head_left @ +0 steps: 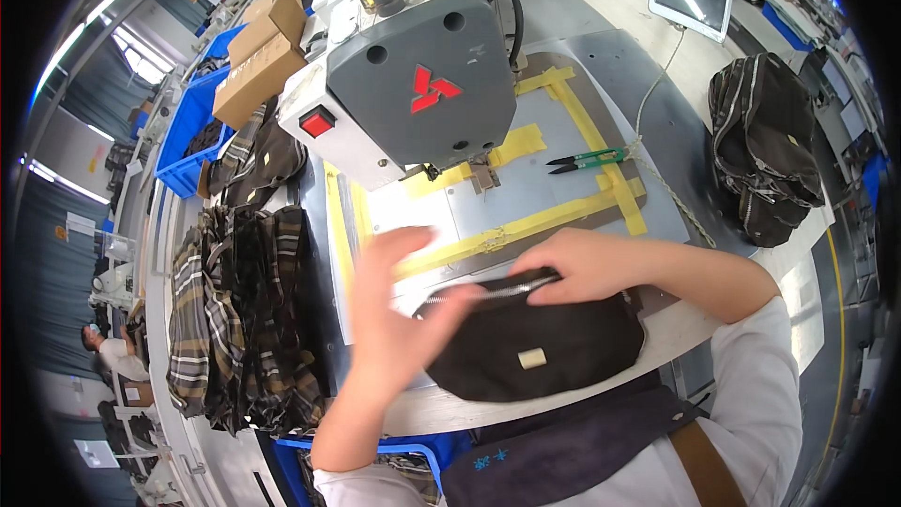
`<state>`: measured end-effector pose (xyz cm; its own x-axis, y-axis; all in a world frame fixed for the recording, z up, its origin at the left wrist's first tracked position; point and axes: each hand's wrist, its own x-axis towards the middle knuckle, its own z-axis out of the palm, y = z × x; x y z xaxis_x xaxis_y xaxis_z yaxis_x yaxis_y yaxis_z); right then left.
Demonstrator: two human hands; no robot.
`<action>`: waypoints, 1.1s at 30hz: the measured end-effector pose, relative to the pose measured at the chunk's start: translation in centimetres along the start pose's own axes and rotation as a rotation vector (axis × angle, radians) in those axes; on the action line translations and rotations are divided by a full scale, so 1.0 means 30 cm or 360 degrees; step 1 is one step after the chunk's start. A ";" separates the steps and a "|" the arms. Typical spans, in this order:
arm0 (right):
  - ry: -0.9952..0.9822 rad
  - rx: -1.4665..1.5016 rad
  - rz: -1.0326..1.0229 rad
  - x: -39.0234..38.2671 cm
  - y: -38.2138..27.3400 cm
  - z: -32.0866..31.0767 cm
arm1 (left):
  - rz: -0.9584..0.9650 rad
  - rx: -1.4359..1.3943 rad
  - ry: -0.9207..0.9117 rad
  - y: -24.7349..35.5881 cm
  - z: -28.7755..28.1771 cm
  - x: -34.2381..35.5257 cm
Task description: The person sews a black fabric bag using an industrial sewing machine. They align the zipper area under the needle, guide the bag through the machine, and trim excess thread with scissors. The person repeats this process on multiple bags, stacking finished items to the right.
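At lower centre of the frame, our right hand (591, 266) pinches the dark pouch (572, 343) by its zip (511, 289); our blurred left hand (387, 324) is spread wide. Zip and label (532, 359) are on; we cannot tell what sewing remains.

Matt cloth pouch (582, 343), metal zip (510, 290)

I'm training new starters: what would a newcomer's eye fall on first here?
Probably the big sewing machine at top centre, with a red emblem on it. Below, the right hand holds a dark pouch by its zipped edge, the left hand spread at the pouch's left end. Yellow tape marks the plate under the machine, with green snips to the right.
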<state>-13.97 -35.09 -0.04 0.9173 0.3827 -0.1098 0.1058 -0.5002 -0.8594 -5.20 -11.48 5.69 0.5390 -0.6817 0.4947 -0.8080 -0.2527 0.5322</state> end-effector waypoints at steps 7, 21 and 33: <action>-0.0164 -0.0079 0.0346 0.037 0.024 -0.131 | -0.0613 -0.0349 -0.0706 -0.114 0.145 -0.033; 0.0436 -0.0427 -0.0076 0.143 0.077 -0.067 | -0.0608 -0.0648 -0.0736 -0.195 0.234 0.099; 0.0876 -0.0290 -0.0136 0.123 0.098 -0.041 | -0.0340 -0.0380 -0.0040 -0.227 0.318 0.045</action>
<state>-9.80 -36.12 -2.36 0.9619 -0.0080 0.2732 0.2075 -0.6294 -0.7489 -1.24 -17.23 -3.81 0.6821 -0.6479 0.3391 -0.5971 -0.2257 0.7698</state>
